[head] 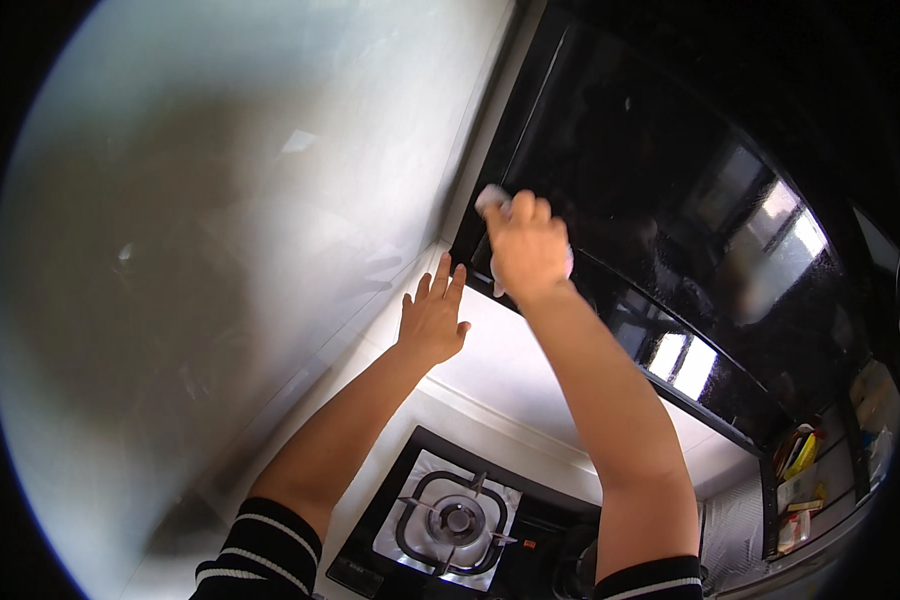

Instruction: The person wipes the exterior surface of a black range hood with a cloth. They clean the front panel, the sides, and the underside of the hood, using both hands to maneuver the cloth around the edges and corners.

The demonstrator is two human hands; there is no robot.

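My right hand (529, 251) grips a pale, crumpled cloth (491, 198) against the left edge of a glossy black range hood (622, 165). Part of the cloth shows beyond the thumb side, and the rest is mostly covered by the hand. Lower and to the left, my left hand (433, 321) is empty with its fingers apart. It is near the corner where the tiled side wall (360, 187) meets the hood's lower edge; whether its fingertips touch anything, I cannot tell.
Below my arms is a black gas cooktop (412, 457) with a round burner (457, 519) set in a foil-like liner. A white counter (397, 431) runs around it. At the lower right, shelves (802, 480) hold several packets. Window light reflects in the hood.
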